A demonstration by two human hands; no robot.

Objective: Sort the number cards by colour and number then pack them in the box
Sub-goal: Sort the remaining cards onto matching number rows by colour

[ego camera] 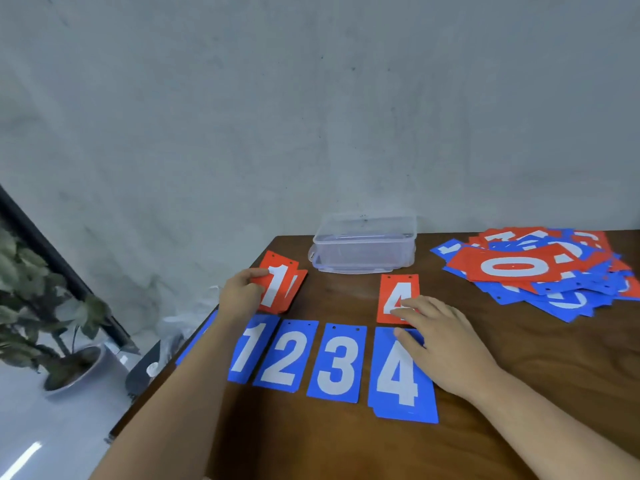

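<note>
Dark wooden table (519, 375) against grey wall (311, 98), potted plant (41, 306) at left. Near row of blue cards (339, 362), clear box (363, 247) behind, mixed pile (540, 271) far right. Pinched in left hand (239, 292): red 1 cards (277, 282); right hand (446, 344) flat on red 4 (396, 292). Number on rear held card hidden.

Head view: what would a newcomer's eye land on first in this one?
The row of blue cards numbered 1 to 4 along the near side of the table, with a red 4 card just behind the blue 4, touched by the right hand. The left hand holds red cards, a 1 on top, at the left edge; a mixed red and blue heap lies far right.
</note>
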